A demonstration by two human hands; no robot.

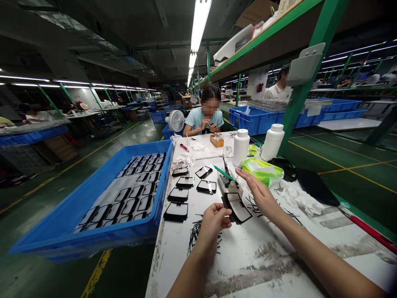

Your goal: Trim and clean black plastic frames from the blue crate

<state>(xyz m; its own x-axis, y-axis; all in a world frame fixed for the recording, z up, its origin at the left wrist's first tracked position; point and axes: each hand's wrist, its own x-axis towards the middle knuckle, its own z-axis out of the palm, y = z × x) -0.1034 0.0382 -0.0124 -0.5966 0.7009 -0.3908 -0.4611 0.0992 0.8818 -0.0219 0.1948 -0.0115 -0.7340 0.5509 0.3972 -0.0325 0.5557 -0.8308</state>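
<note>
My left hand (214, 219) pinches the lower left edge of a black-rimmed frame (240, 208) with a pale window, tilted above the table. My right hand (258, 191) is just beyond it, fingers fairly straight and close together, thumb hidden. A thin stick (237, 179) shows under its fingertips, over a small translucent bottle (233, 187). That bottle sits in a box holder with a green pen-like tool (223, 173) and dark tweezers-like tools. Small stacks of similar frames (176, 211) lie to the left. Thin black strips (194, 236) are heaped beside my left hand.
A blue crate (93, 236) with rows of frames adjoins the table's left edge. White bottles (241, 147), a green-yellow bag (263, 170), crumpled tissue (300, 200) and a red-handled tool (372, 232) lie around. A co-worker (204, 116) sits opposite. A green shelf post (305, 87) rises right.
</note>
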